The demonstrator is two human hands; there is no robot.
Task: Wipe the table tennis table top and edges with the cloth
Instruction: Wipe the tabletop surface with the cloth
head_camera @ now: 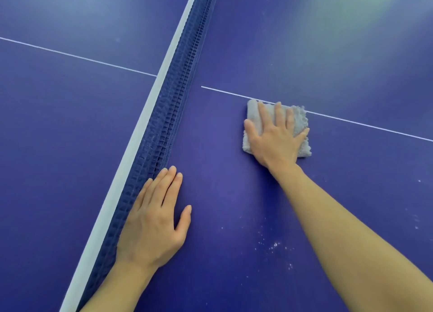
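The blue table tennis table top (234,190) fills the view. A folded grey fluffy cloth (300,122) lies on it, right of the net, touching the white centre line (363,124). My right hand (275,136) presses flat on the cloth with fingers spread, covering most of it. My left hand (154,218) rests flat on the table surface, palm down, fingers together, its outer edge against the foot of the net (173,115). It holds nothing.
The blue net with its white top band (140,133) runs diagonally from bottom left to top centre, dividing the table. White dust specks (274,245) are scattered on the surface below my right forearm. Glare brightens the far top of the table.
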